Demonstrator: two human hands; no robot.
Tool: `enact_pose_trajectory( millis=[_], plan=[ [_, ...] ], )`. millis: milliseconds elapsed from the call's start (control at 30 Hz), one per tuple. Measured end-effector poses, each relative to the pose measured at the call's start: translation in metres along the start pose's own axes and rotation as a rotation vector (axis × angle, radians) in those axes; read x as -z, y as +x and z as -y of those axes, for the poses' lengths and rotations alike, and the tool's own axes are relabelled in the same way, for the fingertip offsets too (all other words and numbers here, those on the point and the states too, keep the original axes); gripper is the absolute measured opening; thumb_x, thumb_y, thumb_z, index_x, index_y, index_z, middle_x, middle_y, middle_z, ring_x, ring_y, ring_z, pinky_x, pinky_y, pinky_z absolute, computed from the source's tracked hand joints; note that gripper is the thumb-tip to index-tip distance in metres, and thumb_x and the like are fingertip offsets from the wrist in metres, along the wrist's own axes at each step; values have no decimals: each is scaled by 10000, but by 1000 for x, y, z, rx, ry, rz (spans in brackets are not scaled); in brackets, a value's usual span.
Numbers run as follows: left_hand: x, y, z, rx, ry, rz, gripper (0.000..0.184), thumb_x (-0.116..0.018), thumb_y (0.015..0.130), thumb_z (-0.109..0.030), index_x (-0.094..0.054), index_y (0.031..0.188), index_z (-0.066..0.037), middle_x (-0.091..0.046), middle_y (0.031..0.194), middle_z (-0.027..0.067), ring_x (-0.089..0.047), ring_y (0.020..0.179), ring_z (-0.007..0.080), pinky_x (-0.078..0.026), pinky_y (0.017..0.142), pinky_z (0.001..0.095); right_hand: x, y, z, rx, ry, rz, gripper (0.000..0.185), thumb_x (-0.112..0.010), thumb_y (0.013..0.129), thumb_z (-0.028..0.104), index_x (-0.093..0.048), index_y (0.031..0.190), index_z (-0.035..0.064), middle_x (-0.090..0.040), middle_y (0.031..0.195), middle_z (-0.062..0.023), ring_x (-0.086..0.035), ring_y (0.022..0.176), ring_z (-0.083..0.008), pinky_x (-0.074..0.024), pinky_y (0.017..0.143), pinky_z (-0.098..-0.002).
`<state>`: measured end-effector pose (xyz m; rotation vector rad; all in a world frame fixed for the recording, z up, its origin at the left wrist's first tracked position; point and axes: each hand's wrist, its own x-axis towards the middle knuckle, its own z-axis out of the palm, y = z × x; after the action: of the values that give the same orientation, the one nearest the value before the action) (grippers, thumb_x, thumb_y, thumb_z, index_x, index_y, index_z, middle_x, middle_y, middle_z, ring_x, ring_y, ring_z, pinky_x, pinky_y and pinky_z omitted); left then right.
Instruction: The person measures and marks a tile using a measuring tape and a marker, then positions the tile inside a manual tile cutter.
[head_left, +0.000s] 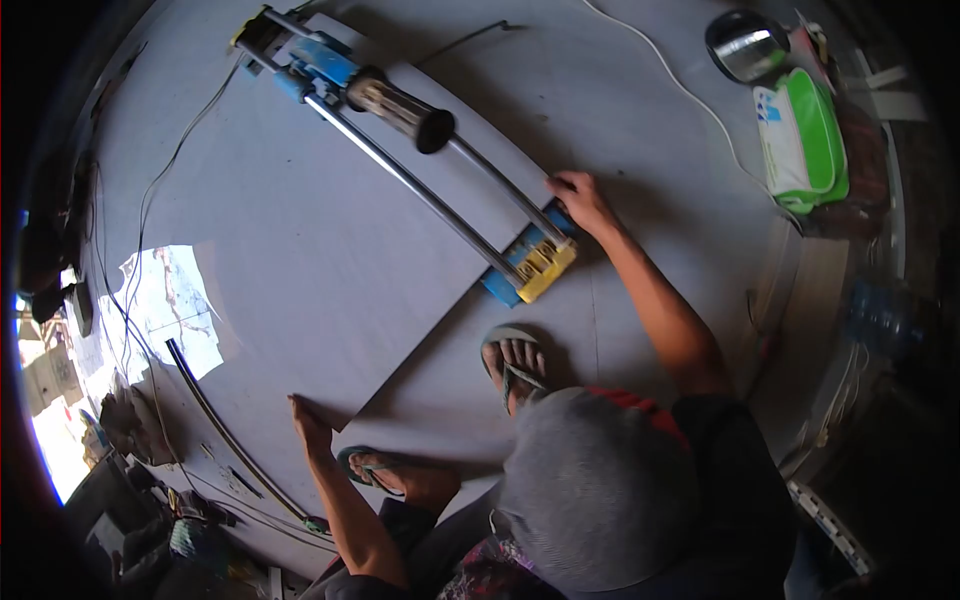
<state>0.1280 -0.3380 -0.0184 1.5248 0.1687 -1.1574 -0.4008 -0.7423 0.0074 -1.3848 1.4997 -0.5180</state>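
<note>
A large grey tile (290,270) lies flat under a manual tile cutter (400,175), which has two steel rails, blue and yellow end pieces and a dark worn handle. My left hand (313,428) is closed at the tile's near left corner, its fingers along the edge. At the opposite near corner, beside the cutter's blue and yellow end, my right hand (582,200) has its fingers bent over the tile's edge. The undersides of both grips are hidden. A grey cap (600,490) fills the bottom centre, and sandalled feet (515,365) rest close to the tile.
At right sit a green and white bag (805,140), a dark shiny helmet-like object (747,46) and a clear blue bottle (885,315). A pale cable (665,65) crosses the floor. A dark curved strip (225,430) and thin wires lie at left.
</note>
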Motion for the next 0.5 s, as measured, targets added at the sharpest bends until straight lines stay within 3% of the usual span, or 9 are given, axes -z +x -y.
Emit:
enact_pose_trajectory(
  millis=[67,133,300,367,500],
  plan=[
    [-12,-10,-7,14,56,5,479,-376,1008,-453,-510,1218,-43,-585,1113,98,-576,1023,245,-471,920,419,-2,-6,10,47,-57,-70,295,-628,873,267,-688,923,-17,-660,732,-133,-606,675,-175,-471,661,-327],
    [-4,-1,-2,-20,61,-61,493,-376,1006,-458,-507,1225,-37,-584,1122,104,-575,1027,255,-473,916,427,-9,-8,9,58,-54,-158,288,-635,855,261,-706,918,-10,-673,748,-179,-652,672,-220,-485,655,-355],
    [7,17,-9,-39,71,-154,519,-375,1003,-470,-492,1247,-26,-580,1133,115,-574,1027,276,-475,911,436,-17,-6,-5,88,-58,-185,292,-649,850,280,-710,953,14,-689,800,-181,-675,728,-240,-495,681,-359],
    [13,17,-11,-3,47,-50,501,-399,1000,-457,-516,1257,-42,-565,1219,102,-526,1115,274,-421,986,446,-22,-6,-9,202,-80,-253,301,-640,871,265,-691,953,-21,-605,650,-75,-548,634,-104,-459,617,-290],
    [11,18,-11,-40,91,-96,513,-394,1001,-458,-507,1274,-38,-559,1238,108,-522,1126,279,-419,991,445,-26,-5,-7,172,-50,-224,288,-645,871,258,-684,926,-22,-591,641,-73,-529,640,-105,-446,618,-295]
  ],
)
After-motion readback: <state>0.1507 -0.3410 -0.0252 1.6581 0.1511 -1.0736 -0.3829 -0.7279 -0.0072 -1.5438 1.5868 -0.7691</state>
